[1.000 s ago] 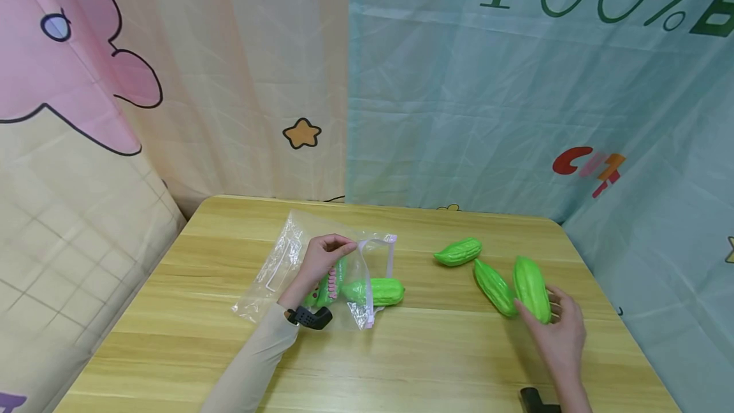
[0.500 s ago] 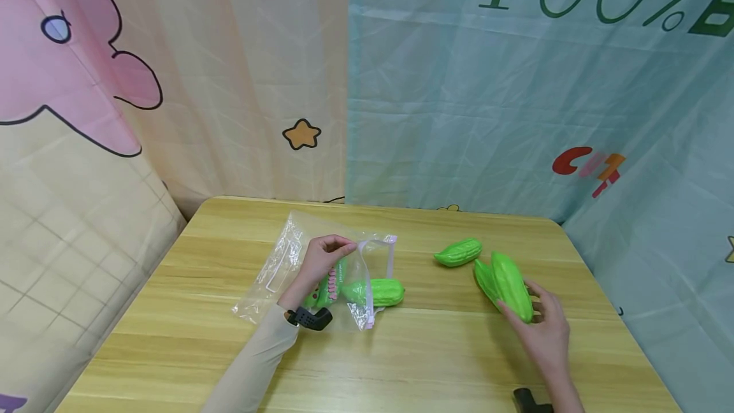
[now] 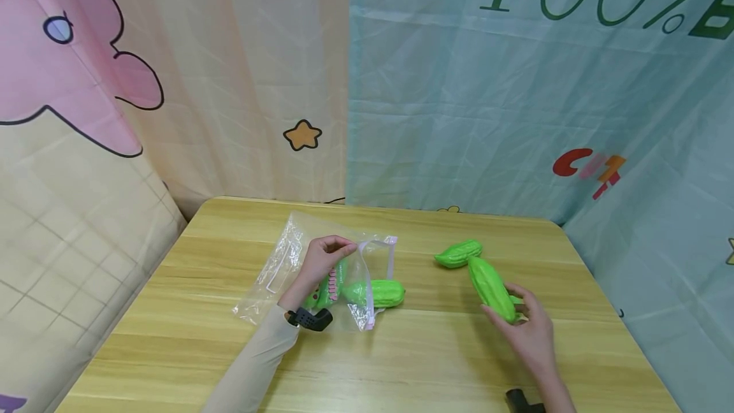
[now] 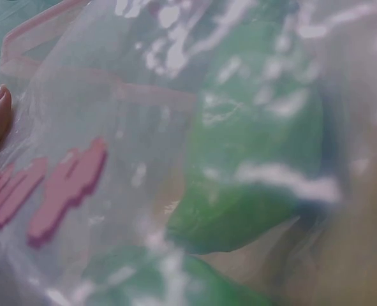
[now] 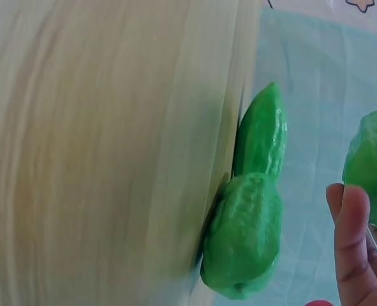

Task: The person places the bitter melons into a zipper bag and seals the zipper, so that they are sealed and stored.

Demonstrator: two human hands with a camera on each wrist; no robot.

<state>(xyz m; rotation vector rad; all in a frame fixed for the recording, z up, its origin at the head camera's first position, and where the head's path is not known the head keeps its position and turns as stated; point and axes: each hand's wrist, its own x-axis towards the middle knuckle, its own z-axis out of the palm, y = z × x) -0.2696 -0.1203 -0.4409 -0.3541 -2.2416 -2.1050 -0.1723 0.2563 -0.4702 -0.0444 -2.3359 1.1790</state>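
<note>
My left hand [image 3: 327,261] pinches the rim of a clear zip bag [image 3: 289,253] with pink print and a pale zip strip, holding its mouth apart. Inside, seen through the film in the left wrist view, are green bitter melons [image 4: 252,140]. One bitter melon [image 3: 388,293] pokes partly out of the mouth. My right hand [image 3: 530,327] grips another bitter melon [image 3: 490,287] between thumb and fingers, raised over the table. It mostly covers a bitter melon lying below, which the right wrist view shows whole [image 5: 242,236], with a further bitter melon [image 3: 459,253] behind it.
The wooden table [image 3: 436,362] has rounded back corners. Printed curtains [image 3: 459,113] hang right behind it and along both sides. A black wrist strap [image 3: 309,318] is on the left wrist, and a black device [image 3: 523,401] is at the right wrist.
My right hand has carried its bitter melon leftward across the one lying on the table. The left hand and the bag have stayed in place.
</note>
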